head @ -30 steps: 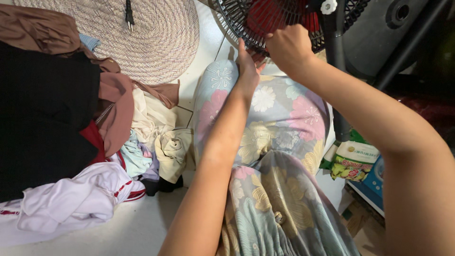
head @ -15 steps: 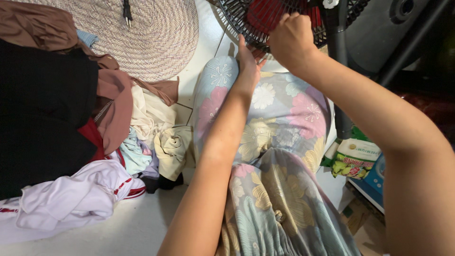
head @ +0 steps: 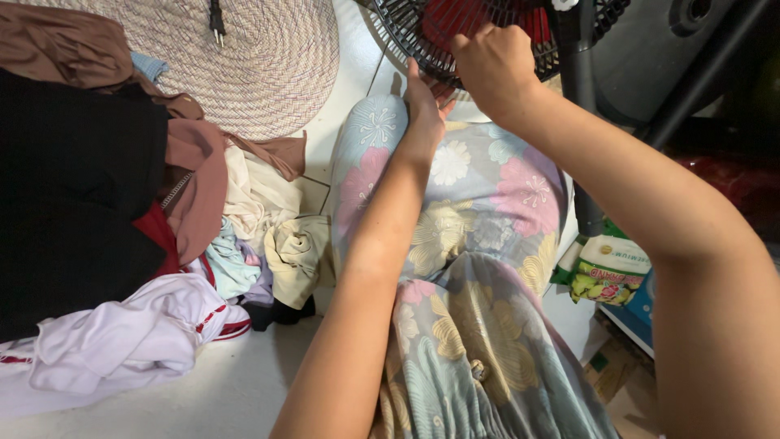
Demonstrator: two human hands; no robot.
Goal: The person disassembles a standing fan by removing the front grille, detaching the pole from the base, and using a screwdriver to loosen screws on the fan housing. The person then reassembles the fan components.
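Right hand [head: 497, 69]: fist closed on fan grille [head: 422, 36], 12 o'clock. Left hand [head: 424, 102]: open, flat beneath rim. Advice: steady grip, fingers outside red blades [head: 479, 15]. Clothes [head: 122, 244]: 9 o'clock.

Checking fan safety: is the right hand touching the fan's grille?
Touching. The head view shows the right hand closed on the black fan grille.

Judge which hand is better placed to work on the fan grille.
Right, probably. The right hand is fisted against the fan grille; the left hand lies lower, at its bottom edge.
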